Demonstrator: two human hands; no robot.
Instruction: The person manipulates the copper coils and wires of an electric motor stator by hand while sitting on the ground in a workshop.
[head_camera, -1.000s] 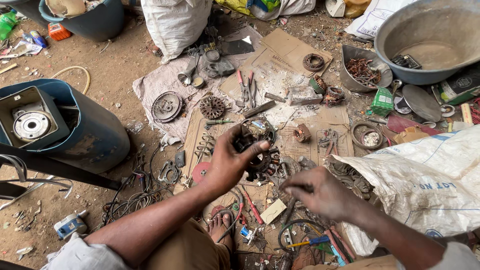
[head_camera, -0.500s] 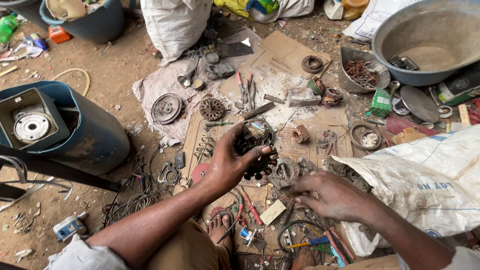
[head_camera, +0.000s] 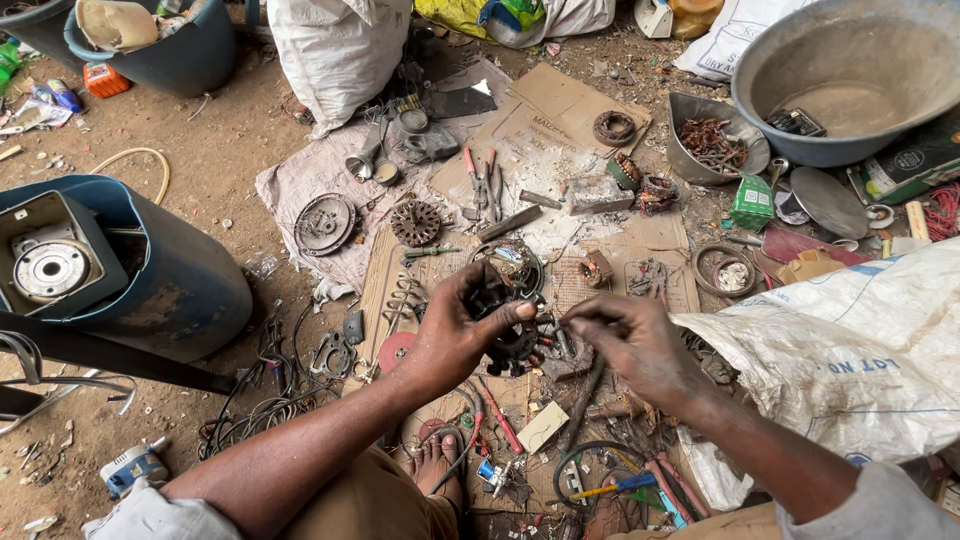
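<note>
From the head camera, the person sits on the dirt floor amid scrap. The left hand grips a dark round motor part, fingers wrapped around its left side and thumb pressed across the front, holding it just above the flattened cardboard. The right hand is just beside the part on its right, fingers pinched narrow at its edge; whether they hold a bit of wire or only touch the part I cannot tell. Beyond the hands lie a toothed metal disc, a larger flat disc and red-handled pliers. A blue barrel lies at the left, a big grey basin stands at the upper right, and a white woven sack spreads beside the right forearm. A bare foot shows between the arms
</note>
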